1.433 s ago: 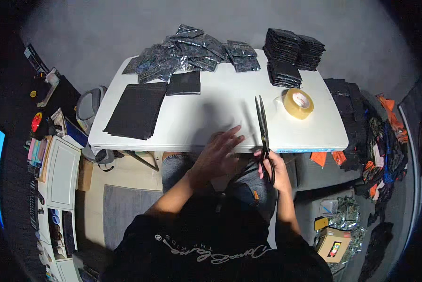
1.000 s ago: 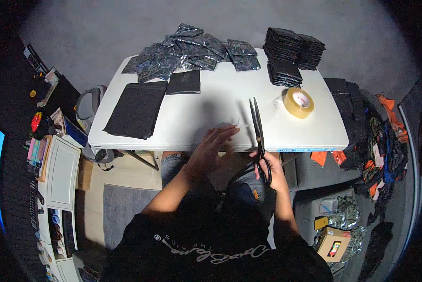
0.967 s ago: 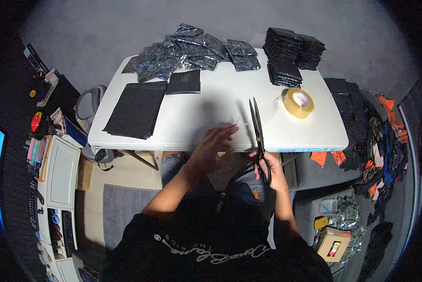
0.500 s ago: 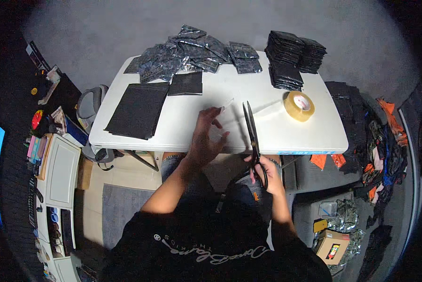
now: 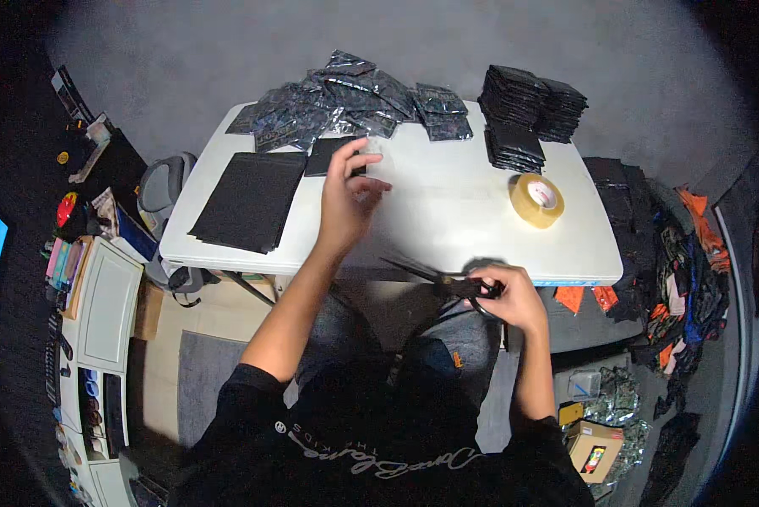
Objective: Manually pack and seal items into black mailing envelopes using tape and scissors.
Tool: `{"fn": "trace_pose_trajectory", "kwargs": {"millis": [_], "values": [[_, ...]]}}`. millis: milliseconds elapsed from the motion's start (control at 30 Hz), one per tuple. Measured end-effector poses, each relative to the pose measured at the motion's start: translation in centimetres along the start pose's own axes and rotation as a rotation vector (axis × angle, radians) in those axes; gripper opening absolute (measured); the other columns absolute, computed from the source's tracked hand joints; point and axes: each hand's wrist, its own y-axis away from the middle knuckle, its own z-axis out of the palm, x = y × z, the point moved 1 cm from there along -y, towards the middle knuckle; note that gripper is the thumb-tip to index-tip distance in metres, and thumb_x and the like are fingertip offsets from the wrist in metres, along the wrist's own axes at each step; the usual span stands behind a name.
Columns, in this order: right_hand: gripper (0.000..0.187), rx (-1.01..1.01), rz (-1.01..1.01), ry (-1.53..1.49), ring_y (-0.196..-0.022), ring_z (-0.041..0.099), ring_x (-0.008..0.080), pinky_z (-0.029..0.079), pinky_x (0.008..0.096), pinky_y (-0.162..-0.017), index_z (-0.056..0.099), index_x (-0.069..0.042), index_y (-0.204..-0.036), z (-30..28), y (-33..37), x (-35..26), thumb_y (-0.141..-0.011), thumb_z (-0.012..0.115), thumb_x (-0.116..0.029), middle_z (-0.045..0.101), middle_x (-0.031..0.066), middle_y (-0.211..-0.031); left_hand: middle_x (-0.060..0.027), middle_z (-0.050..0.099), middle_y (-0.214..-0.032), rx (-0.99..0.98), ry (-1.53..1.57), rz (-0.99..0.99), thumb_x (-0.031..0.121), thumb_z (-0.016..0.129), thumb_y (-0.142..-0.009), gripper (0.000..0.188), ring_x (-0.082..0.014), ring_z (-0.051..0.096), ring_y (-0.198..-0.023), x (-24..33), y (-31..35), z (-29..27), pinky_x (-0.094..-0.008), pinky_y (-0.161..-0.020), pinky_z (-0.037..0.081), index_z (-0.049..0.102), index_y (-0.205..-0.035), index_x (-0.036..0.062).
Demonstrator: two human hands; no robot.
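My left hand [image 5: 345,203] is raised over the middle of the table, fingers spread. Nothing shows in it. Just beyond its fingers lies a small black packet [image 5: 320,158], partly hidden by the hand. My right hand [image 5: 519,296] is closed round the handles of black scissors [image 5: 438,278] at the table's near edge. The blades point left and are blurred. A roll of clear yellowish tape [image 5: 527,208] stands on the table's right side. To the left, flat black bags [image 5: 248,203] lie in a neat pile.
Along the white table's [image 5: 447,228] far edge is a heap of shiny black packets [image 5: 345,97], with more packets [image 5: 443,114] beside it. Stacked black packets [image 5: 519,106] stand at the far right. A cardboard box [image 5: 595,448] sits low on the right, near a pile of clothes [image 5: 679,287].
My left hand has moved up and away from me, off a strip of clear film or tape no longer visible. The scissors have swung from pointing away to pointing left, with my right hand shifting right.
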Motion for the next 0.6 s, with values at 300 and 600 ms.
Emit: {"fn": "trace_pose_trajectory", "kwargs": {"millis": [300,600], "values": [[0.04,0.095,-0.039,0.341,-0.086,0.069,0.0325,0.056,0.0389,-0.081,0.079,-0.005,-0.112,0.4,-6.2,-1.9,-0.075,0.086,-0.018,0.068,0.0151,-0.093,-0.0165,0.058,-0.138,0.003,0.124,-0.044,-0.023,0.064,-0.086,0.079,-0.0238,0.073,-0.1,0.5,-0.4,1.3,-0.0318,-0.089,0.062,0.034,-0.152,0.0083],[0.027,0.392,-0.401,0.167,-0.091,0.068,0.0305,0.055,0.0394,-0.084,0.072,-0.003,-0.098,-1.2,-10.0,-8.7,-0.077,0.085,-0.014,0.069,0.012,-0.102,-0.0159,0.059,-0.14,0.0,0.189,-0.168,-0.021,0.065,-0.087,0.079,-0.0265,0.074,-0.102,1.9,0.8,2.2,-0.0346,-0.089,0.062,0.033,-0.152,0.0101]]}}
